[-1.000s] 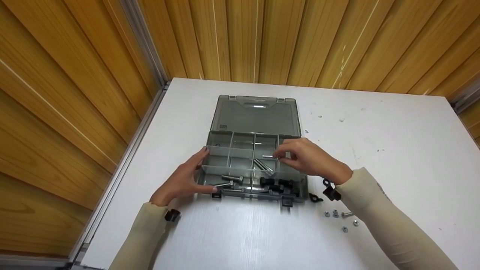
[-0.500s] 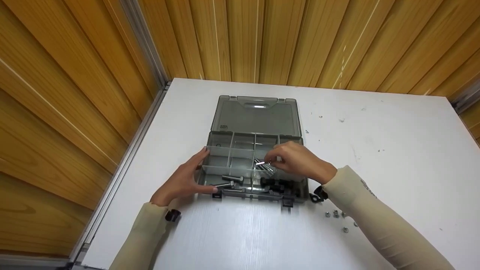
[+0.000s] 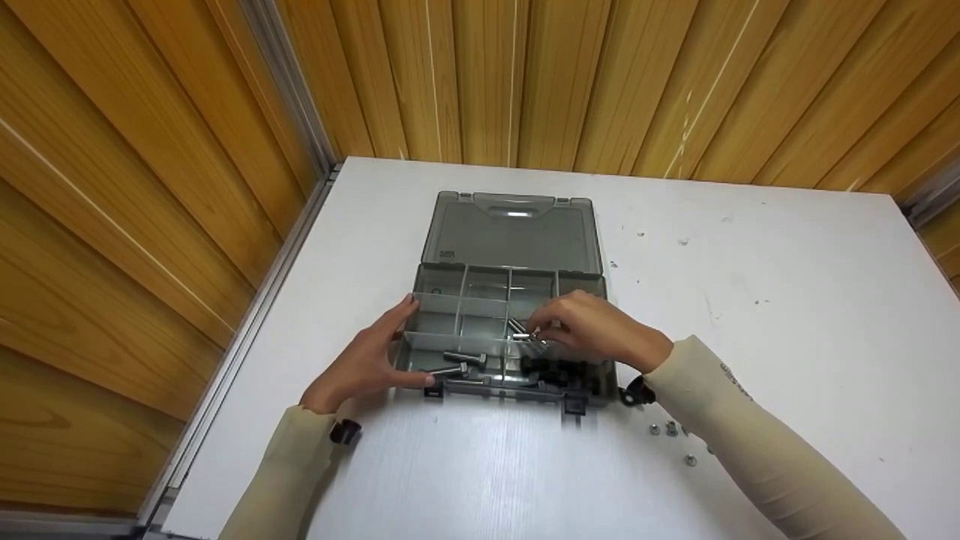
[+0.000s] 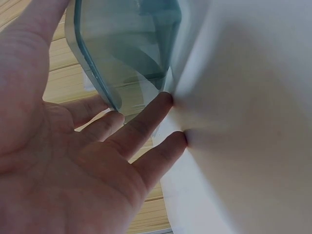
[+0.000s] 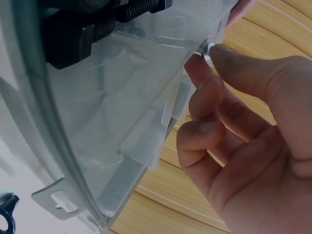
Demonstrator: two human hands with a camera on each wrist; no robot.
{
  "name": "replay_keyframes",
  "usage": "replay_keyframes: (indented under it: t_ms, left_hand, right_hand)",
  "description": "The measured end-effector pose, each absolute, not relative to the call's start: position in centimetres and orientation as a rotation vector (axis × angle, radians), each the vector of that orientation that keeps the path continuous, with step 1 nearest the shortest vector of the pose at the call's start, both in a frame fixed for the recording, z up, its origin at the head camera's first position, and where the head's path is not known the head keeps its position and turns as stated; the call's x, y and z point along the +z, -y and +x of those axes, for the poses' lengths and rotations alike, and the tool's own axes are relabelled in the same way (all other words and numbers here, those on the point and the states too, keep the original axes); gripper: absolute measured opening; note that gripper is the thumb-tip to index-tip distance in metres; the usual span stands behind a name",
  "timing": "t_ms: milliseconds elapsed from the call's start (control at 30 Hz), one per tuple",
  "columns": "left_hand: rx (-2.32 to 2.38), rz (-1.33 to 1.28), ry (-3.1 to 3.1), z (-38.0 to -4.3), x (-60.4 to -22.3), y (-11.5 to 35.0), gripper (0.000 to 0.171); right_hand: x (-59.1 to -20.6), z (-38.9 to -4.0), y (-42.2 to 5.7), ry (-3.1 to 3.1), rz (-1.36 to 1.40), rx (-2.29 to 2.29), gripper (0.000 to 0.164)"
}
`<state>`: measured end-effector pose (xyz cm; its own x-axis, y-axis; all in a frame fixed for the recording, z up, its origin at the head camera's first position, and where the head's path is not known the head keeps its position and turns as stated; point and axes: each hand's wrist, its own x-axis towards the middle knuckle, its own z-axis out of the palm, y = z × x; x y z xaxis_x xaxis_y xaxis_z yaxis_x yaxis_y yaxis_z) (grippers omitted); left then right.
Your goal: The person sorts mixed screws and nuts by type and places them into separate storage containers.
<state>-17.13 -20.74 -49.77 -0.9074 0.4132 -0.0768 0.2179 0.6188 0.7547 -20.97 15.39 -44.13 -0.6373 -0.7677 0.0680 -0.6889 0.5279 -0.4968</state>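
Note:
An organizer box with clear dividers lies open on the table. My right hand pinches a small silver bolt between thumb and fingertips, low over a middle compartment that holds similar bolts. In the right wrist view, the bolt's round end shows at the thumb tip. My left hand spans the box's left side, thumb at the front edge, fingers spread along the wall. The left wrist view shows those fingers fairly straight, against the box wall and the table.
Larger silver bolts lie in the front left compartment, black bolts in the front right one. The lid is folded back. Several small nuts lie right of the box, near a black wing-shaped piece.
My right hand has moved left and down with the bolt, from over the right-hand divider to the compartment with the small bolts. The left hand and the box have stayed put.

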Motion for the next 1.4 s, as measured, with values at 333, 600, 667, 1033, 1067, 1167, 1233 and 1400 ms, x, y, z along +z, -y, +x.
replay_keyframes:
  t_ms: [333, 600, 667, 1033, 1067, 1167, 1233, 1400]
  left_hand:
    - [1.171, 0.496, -2.587, -17.2, -49.9, 20.7, 0.127]
    - [1.171, 0.499, -2.585, -17.2, -49.9, 20.7, 0.127]
    - [1.168, 0.497, -2.584, -17.2, -49.9, 20.7, 0.128]
    - [1.158, 0.494, -2.591, -17.3, -49.8, 20.6, 0.127]
    - [1.157, 0.499, -2.595, -17.2, -49.8, 20.6, 0.127]
    - [1.154, 0.507, -2.602, -17.2, -49.8, 20.7, 0.127]
    - [1.15, 0.503, -2.602, -17.2, -49.8, 20.7, 0.127]
    - [1.136, 0.495, -2.606, -17.2, -49.8, 20.7, 0.127]
  right_hand:
    - [-44.3, -20.9, -15.4, -2.634, -1.266, -0.766, 0.018]
    - [-44.1, -20.9, -15.4, -2.663, -1.26, -0.748, 0.015]
    - [-44.1, -20.9, -15.5, -2.674, -1.265, -0.752, 0.014]
    - [-44.5, -20.8, -16.9, -2.689, -1.288, -0.822, 0.012]
    - [-44.5, -20.8, -17.2, -2.693, -1.287, -0.826, 0.012]
    - [-44.6, -20.4, -18.3, -2.717, -1.277, -0.832, 0.013]
    - [-44.6, -20.1, -19.3, -2.74, -1.258, -0.828, 0.013]
    - [-44.9, -18.8, -22.0, -2.792, -1.171, -0.848, 0.013]
